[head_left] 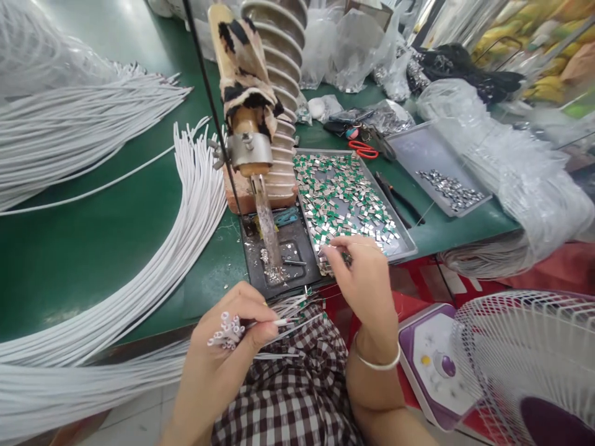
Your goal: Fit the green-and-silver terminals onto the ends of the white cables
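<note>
My left hand (222, 347) is closed around a small bundle of white cable ends (229, 330), with stripped wire tips (292, 310) sticking out to the right above my lap. My right hand (361, 275) reaches to the near edge of a metal tray (403, 238) full of small green and silver parts (344, 198), its fingertips pinching among them. Whether a part is between the fingers cannot be seen. A soldering iron (264, 214) on a stand points down onto a dark plate (279, 260) just left of the tray.
Long white cables (186, 229) curve across the green table (93, 235) at left, more bundles (69, 118) behind. A second tray (437, 167) with silver parts, red scissors (362, 148), pliers (395, 198) and plastic bags lie right. A fan (525, 365) stands at lower right.
</note>
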`<state>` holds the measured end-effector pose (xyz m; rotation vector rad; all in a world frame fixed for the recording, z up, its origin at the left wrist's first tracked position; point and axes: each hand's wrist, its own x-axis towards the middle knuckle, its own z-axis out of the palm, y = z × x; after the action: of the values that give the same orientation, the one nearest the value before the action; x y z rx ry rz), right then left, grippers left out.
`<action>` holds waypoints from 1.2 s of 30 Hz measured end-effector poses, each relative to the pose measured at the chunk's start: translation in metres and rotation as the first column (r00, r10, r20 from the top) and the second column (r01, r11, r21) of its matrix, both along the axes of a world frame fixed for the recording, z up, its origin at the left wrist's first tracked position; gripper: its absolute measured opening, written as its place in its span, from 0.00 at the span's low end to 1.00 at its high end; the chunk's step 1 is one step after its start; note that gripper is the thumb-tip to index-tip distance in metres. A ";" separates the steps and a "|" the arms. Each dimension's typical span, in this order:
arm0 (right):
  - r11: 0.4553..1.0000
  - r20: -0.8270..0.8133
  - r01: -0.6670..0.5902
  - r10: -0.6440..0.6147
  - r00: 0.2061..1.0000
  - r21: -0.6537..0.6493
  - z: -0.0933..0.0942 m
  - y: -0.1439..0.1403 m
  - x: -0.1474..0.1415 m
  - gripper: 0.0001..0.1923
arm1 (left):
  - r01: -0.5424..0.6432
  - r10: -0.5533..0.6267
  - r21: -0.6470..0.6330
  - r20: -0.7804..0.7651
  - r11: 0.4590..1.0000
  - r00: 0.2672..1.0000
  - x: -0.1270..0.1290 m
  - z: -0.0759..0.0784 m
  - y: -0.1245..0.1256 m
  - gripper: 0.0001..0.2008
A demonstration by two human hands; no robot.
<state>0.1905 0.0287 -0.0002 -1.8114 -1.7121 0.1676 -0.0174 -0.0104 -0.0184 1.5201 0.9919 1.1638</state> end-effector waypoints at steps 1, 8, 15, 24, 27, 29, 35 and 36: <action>0.998 0.077 0.003 0.002 0.997 -0.069 -0.001 0.005 0.001 0.08 | 0.014 -0.014 -0.005 -0.007 1.000 1.000 0.001 0.000 0.001 0.08; 0.995 0.094 -0.008 0.017 0.995 -0.099 -0.002 0.011 0.005 0.09 | 0.022 -0.023 -0.031 -0.040 0.999 0.999 0.003 -0.002 0.000 0.09; 0.987 0.153 0.129 -0.113 0.982 -0.099 -0.009 0.029 0.008 0.07 | 0.050 -0.053 -0.076 -0.030 0.996 0.998 0.005 -0.005 0.002 0.09; 0.986 -0.040 0.161 -0.160 0.986 0.042 -0.007 0.015 0.010 0.05 | -0.097 0.104 -0.202 0.024 0.975 0.994 0.005 -0.010 0.004 0.07; 0.987 -0.343 0.118 -0.073 0.937 0.111 -0.002 -0.002 -0.001 0.05 | -0.143 0.160 -0.246 0.048 0.959 0.986 0.011 -0.005 0.007 0.08; 0.991 -0.596 -0.054 0.116 0.795 0.122 0.001 -0.014 -0.014 0.04 | -0.173 0.193 -0.243 0.060 0.954 0.979 0.015 0.000 0.011 0.09; 0.972 -0.751 -0.132 0.235 0.617 0.196 -0.004 -0.031 -0.043 0.10 | -0.111 0.127 -0.197 0.071 0.974 0.989 0.021 0.012 0.016 0.10; 0.972 -0.748 -0.127 0.233 0.622 0.197 -0.006 -0.031 -0.044 0.11 | -0.111 0.127 -0.189 0.074 0.976 0.989 0.021 0.013 0.017 0.11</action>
<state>0.1464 -0.0020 -0.0061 -1.1754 -1.2147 0.7884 0.0040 0.0063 -0.0050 1.2688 1.1126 1.1758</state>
